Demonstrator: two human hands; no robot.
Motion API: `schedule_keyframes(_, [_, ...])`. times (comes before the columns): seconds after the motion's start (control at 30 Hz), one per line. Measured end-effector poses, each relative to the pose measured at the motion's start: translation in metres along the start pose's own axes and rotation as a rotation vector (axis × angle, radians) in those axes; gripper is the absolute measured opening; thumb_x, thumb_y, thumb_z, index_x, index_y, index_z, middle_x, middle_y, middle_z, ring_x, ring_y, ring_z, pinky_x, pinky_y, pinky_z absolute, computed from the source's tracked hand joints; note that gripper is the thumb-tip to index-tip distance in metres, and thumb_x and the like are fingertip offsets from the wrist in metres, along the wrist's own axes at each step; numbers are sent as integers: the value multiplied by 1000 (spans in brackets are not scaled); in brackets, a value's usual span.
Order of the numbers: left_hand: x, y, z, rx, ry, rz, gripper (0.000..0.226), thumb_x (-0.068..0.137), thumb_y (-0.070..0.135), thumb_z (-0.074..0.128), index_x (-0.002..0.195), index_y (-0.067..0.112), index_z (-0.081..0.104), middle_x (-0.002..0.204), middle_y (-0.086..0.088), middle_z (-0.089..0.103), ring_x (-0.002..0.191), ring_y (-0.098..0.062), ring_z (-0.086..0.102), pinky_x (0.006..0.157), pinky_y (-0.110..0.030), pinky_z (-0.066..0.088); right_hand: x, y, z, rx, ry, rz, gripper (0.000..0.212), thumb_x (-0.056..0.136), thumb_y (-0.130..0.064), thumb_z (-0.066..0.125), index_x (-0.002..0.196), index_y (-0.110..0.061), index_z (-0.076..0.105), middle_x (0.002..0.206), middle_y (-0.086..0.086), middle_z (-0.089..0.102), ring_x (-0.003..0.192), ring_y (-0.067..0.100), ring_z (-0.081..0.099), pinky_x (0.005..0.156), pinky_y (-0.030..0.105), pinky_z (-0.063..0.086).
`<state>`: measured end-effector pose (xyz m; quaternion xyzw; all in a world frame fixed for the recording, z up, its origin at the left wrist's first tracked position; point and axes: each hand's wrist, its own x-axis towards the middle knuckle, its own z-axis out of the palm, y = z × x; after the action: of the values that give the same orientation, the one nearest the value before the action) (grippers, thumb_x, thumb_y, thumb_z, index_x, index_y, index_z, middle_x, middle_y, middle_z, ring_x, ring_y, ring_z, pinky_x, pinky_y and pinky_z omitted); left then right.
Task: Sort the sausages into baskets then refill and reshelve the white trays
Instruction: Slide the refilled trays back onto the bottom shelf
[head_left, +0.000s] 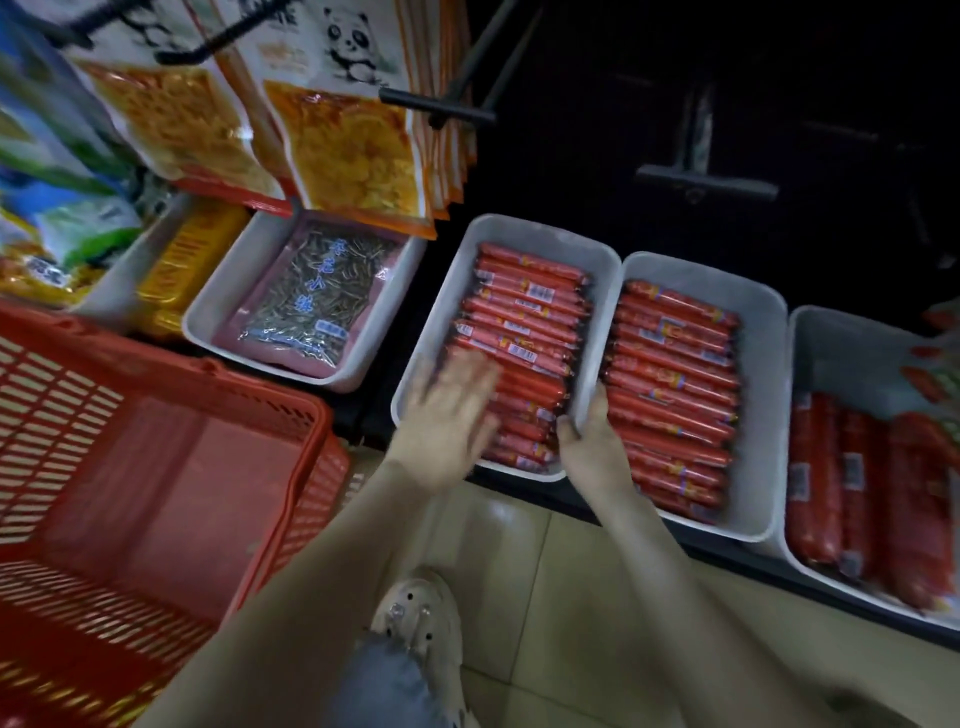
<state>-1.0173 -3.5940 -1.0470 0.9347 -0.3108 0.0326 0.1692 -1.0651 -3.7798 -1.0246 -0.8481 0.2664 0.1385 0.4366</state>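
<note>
Sausages (524, 312), glossy red cylinders, pack a rounded white tray (540, 236), probably plastic.

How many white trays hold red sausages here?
3: held tray, gripped by the right hand; middle tray beside it; right tray, cut off by the frame edge. More may lie beyond.

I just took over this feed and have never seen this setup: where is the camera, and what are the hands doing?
No machine here: a person works bare-handed, and the one picture comes from a camera on their head, looking down. The left hand, blurred, spreads open over red sausages in a white tray; the right hand grips that tray's near corner. To its right stand a second tray and a third tray of sausages; to its left, a seed packet in a fourth tray, then a red basket.
</note>
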Motion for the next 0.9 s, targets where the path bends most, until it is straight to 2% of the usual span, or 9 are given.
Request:
schedule_keyframes(0.07, [-4,16,13,50,-156,323,72,88,58,43,148,21,29,153,-8,32,143,-21,26,117,-45,14,-1,11,-11,-97,-87,-50,67,100,-37,36,152,-24,-5,149,13,37,128,32,45,99,36,38])
schedule_keyframes(0.23, [7,39,20,302,-502,167,72,93,62,22,140,37,-25,159,-8,-14,146,-26,-16,117,-44,-12,-28,64,-50,-660,-243,-397,79,96,-52,41,148,-34,-16,153,-19,-11,143,2,-7,119,29,6])
schedule_keyframes(0.4, [11,40,10,340,-615,13,68,94,62,23,132,47,-31,157,-13,-23,144,-41,-14,118,-47,-9,-20,79,-51,-869,-264,-414,70,100,-16,41,147,-34,-8,160,-4,3,148,22,4,119,36,12])
schedule_keyframes(0.6, [24,36,1,375,-615,-112,70,95,61,27,138,46,-27,159,-16,-14,145,-42,-8,119,-48,-5,-26,74,-56,-972,-264,-411,67,103,-15,32,149,-35,-12,160,-7,-9,147,25,-10,117,30,10])
schedule_keyframes(0.7, [21,30,4,342,-535,3,63,94,61,24,137,46,-20,160,-15,-7,145,-44,-2,118,-53,-2,-14,69,-57,-917,-240,-525,66,102,-12,35,152,-30,-3,158,-11,-6,146,17,-12,116,29,5])
schedule_keyframes(0.73, [21,26,5,333,-477,69,60,94,60,23,138,47,-15,160,-12,-3,145,-44,2,118,-55,2,-7,68,-58,-861,-214,-602,66,99,-7,41,152,-24,7,158,-9,3,146,16,-7,104,21,10])
schedule_keyframes(0.77, [21,22,4,347,-443,134,58,94,58,20,138,47,-15,159,-8,-6,145,-40,1,117,-56,3,0,67,-58,-840,-202,-675,66,93,-2,52,151,-17,22,157,-3,19,144,18,5,107,44,35])
schedule_keyframes(0.83, [19,19,1,394,-513,209,52,93,51,7,131,46,-27,150,3,-27,141,-24,-21,117,-52,-10,10,70,-57,-769,-143,-760,68,77,8,69,139,-7,46,143,6,46,136,22,32,108,46,34])
schedule_keyframes(0.9, [17,19,0,372,-560,220,50,92,44,5,131,45,-26,145,8,-31,136,-16,-28,114,-44,-19,9,74,-56,-716,-166,-736,68,80,10,64,141,-8,41,146,0,39,136,20,36,110,37,25])
